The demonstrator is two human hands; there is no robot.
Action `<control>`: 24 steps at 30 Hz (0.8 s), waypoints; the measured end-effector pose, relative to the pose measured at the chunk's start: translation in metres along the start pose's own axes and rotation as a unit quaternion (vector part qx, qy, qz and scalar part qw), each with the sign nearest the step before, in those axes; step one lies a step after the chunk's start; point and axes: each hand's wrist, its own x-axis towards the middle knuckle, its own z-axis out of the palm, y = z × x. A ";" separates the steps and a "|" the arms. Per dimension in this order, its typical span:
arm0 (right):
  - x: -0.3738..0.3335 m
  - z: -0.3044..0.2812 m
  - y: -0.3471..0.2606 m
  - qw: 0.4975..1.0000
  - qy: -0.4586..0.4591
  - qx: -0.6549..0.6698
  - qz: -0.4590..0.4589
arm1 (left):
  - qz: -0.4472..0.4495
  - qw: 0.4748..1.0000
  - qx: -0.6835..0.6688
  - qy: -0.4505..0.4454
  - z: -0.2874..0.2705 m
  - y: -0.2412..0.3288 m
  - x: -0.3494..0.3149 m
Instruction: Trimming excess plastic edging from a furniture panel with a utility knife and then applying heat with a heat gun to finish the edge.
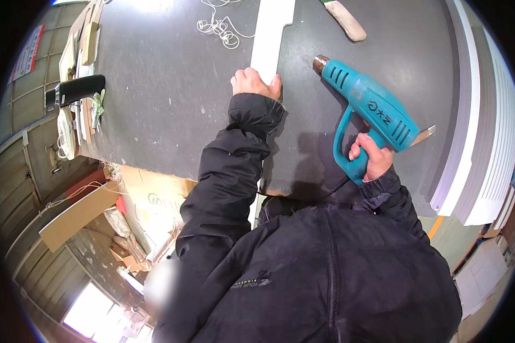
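My right hand [374, 153] is closed round the handle of a teal heat gun [377, 106]. Its metal nozzle points up and left, toward a long white strip [272, 43] lying on the dark tabletop [154, 97]. On that strip rests my left hand [256, 84], its fingers curled over the far side and the thumb along the right edge. The strip passes beneath my left forearm, and a gap of table separates it from the nozzle. A flat metal blade [424, 135] pokes out from behind the rear of the heat gun; its other end is hidden.
Thin white cord [226, 34] lies tangled at the far side. A pale wrapped handle [346, 22] is at the far right. Long white panels [475, 114] line the right edge. Boards and a black-handled object [83, 90] crowd the left edge. The gun's cable [337, 187] runs toward me.
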 end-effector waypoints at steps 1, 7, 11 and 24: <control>-0.002 -0.003 0.000 1.000 0.002 0.001 0.002 | 0.001 1.000 0.001 -0.003 0.001 -0.002 -0.001; -0.004 -0.013 -0.002 1.000 0.013 0.024 0.007 | 0.003 0.997 -0.063 -0.039 -0.003 -0.008 -0.009; -0.009 -0.016 0.000 0.999 0.013 0.030 0.006 | 0.048 0.997 -0.058 -0.007 0.000 -0.018 -0.017; -0.018 -0.018 -0.002 0.999 0.011 0.033 0.011 | 0.056 0.995 -0.065 -0.054 -0.007 -0.030 -0.028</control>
